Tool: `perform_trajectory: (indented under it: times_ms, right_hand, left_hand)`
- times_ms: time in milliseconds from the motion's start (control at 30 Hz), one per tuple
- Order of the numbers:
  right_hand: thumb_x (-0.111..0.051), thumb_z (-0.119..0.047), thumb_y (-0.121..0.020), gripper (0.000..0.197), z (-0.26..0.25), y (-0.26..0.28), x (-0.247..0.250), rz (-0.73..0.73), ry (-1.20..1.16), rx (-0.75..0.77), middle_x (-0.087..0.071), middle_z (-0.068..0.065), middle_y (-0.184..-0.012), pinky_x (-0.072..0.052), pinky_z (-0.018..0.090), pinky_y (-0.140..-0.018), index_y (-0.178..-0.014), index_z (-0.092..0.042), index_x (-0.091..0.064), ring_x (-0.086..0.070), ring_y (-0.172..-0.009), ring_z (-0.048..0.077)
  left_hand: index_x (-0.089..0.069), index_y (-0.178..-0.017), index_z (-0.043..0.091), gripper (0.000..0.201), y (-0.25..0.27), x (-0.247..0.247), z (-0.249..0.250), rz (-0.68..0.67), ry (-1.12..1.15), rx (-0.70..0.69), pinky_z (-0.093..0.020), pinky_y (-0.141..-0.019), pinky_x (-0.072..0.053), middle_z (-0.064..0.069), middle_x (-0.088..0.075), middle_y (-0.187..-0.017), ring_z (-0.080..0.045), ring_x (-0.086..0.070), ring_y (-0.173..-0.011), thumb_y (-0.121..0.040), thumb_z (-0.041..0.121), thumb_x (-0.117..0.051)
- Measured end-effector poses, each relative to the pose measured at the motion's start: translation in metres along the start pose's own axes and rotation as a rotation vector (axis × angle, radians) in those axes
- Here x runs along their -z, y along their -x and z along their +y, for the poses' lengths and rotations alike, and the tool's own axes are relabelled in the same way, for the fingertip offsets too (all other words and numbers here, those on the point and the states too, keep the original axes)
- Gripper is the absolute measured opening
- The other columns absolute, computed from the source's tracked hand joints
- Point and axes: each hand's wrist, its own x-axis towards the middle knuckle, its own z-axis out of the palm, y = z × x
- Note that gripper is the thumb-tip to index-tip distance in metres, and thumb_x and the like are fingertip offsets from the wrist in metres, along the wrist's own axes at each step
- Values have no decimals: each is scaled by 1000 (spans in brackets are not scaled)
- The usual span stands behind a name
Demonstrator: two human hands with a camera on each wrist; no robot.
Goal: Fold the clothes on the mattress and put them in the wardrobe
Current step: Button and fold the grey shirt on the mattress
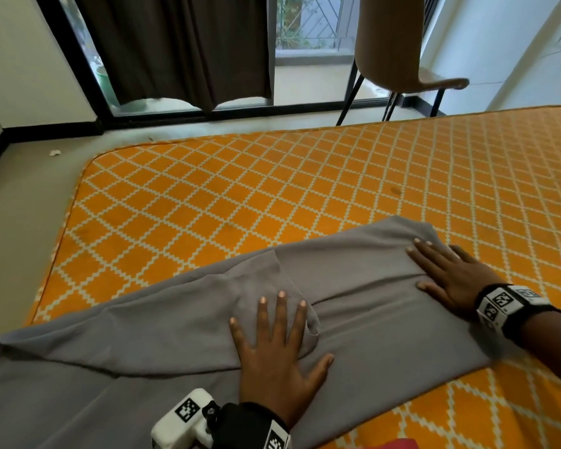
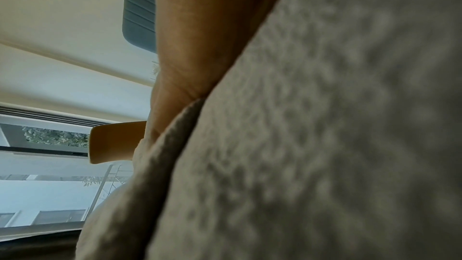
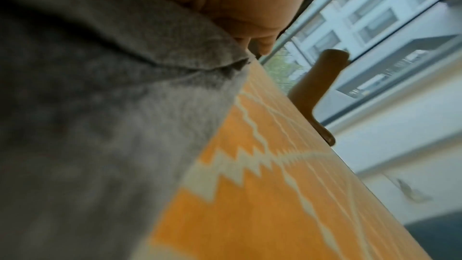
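A grey garment (image 1: 149, 332) lies spread across the near part of the orange, white-latticed mattress (image 1: 272, 179), partly folded over on itself. My left hand (image 1: 274, 338) lies flat on its middle, fingers straight and spread, pressing the fold. My right hand (image 1: 447, 273) presses flat on the garment's right end, fingers straight. The left wrist view is filled by blurred grey cloth (image 2: 312, 126) under my palm (image 2: 200, 37). The right wrist view shows the garment's edge (image 3: 100, 106) against the mattress (image 3: 275, 195), with my hand (image 3: 250, 3) on top.
A brown chair (image 1: 399, 50) with thin black legs stands just beyond the mattress's far edge. Dark curtains (image 1: 175, 50) hang before a glass sliding door. Pale floor (image 1: 30, 196) lies left of the mattress. Something red (image 1: 395, 443) shows at the bottom edge.
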Motion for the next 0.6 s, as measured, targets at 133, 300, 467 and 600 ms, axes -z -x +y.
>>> perform_trajectory:
  times_ms: [133, 300, 467, 600]
  right_hand:
    - [-6, -55, -100, 78, 5, -4, 14, 50, 83, -72, -55, 15, -138, -19, 46, -109, -140, -3, -47, -59, -121, 33]
    - [-4, -36, -102, 73, -3, -8, 6, 94, 118, 19, -63, 22, -124, -8, 45, -115, -123, 3, -62, -63, -112, 39]
    - [-2, -27, -103, 57, -18, 0, -15, 146, 58, -60, -62, 28, -121, -31, 52, -97, -131, 3, -41, -66, -102, 45]
    - [-29, -20, -87, 50, -19, 0, -12, 153, 51, -58, -61, 27, -124, -53, 55, -81, -132, 1, -38, -65, -103, 45]
  left_hand:
    - [-39, -148, 27, 74, 3, 0, 2, 76, -27, -43, -77, -104, -14, -16, -32, -156, -40, -29, -143, -87, 69, -35]
    - [-46, -145, 17, 62, 7, -2, 5, 206, -85, -209, -67, -113, -10, -9, -27, -159, -28, -21, -147, -91, 47, -40]
    - [-45, -145, 17, 64, 1, 2, 9, 152, 1, -299, -55, -104, -40, -11, -29, -158, -31, -45, -135, -85, 37, -43]
    - [-59, -129, 14, 70, -17, 19, 26, 60, -22, -230, -60, -85, -48, -17, -37, -153, -39, -54, -116, -66, 40, -42]
